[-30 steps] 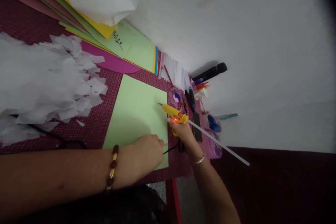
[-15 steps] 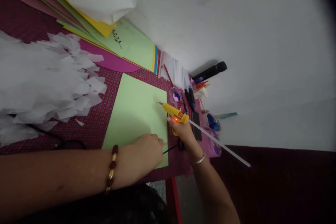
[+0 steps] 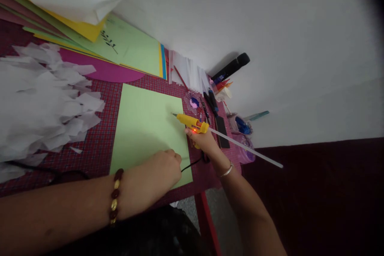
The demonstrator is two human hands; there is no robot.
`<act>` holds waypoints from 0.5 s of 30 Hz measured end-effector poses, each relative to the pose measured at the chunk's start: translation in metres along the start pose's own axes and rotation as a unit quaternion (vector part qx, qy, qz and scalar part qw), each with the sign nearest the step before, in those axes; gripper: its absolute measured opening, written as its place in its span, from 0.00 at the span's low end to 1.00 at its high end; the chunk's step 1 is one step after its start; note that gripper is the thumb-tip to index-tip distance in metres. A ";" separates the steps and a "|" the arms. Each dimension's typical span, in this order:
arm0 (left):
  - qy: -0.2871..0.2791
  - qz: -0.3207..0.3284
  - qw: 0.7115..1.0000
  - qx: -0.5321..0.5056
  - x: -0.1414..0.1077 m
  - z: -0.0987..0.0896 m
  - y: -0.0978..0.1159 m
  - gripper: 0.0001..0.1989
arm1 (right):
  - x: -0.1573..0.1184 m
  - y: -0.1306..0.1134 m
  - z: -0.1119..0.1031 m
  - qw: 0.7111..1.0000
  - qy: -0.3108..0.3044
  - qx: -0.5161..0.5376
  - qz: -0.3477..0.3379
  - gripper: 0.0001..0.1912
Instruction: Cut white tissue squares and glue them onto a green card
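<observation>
A yellow glue gun (image 3: 192,123) with a red light and a long clear glue stick (image 3: 246,148) is in my right hand (image 3: 207,142), fingers wrapped round its handle. Its nozzle points left over a pale green sheet (image 3: 144,120) lying on the checked cloth. My left hand (image 3: 159,174), with a bead bracelet on the wrist, rests closed at the near part of the sheet, its fingers curled under. What it holds, if anything, is hidden. A black cord (image 3: 192,165) runs between my hands.
White paper pieces (image 3: 45,104) are heaped at the left. Behind lie a purple sheet (image 3: 102,68) and stacked coloured sheets (image 3: 135,54). Pens, a black-handled tool (image 3: 221,130), a purple container (image 3: 244,150) and a black microphone-like object (image 3: 231,67) stand or lie at the right, near the wall.
The view has shifted, so the sheet, papers and both hands appear further left. My right hand still grips the glue gun, and my left hand remains closed on the sheet.
</observation>
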State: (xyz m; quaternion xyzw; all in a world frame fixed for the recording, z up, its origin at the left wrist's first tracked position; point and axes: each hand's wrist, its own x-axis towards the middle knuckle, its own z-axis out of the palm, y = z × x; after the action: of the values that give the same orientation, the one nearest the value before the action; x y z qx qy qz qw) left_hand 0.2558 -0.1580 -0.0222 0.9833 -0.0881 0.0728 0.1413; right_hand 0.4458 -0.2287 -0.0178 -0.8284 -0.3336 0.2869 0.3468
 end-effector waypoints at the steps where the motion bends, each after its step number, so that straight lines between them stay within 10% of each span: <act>1: 0.003 0.000 1.000 0.007 0.000 0.001 0.000 0.11 | 0.000 0.000 0.000 1.000 -0.002 0.002 -0.002 0.17; 15: 0.018 0.003 1.000 -0.001 0.003 0.005 -0.003 0.13 | 0.001 0.003 -0.002 0.999 -0.004 0.028 -0.030 0.15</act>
State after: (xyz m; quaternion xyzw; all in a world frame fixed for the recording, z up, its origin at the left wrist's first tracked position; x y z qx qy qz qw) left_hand 0.2595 -0.1569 -0.0270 0.9815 -0.0891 0.0906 0.1434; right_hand 0.4490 -0.2304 -0.0187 -0.8068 -0.3515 0.2888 0.3770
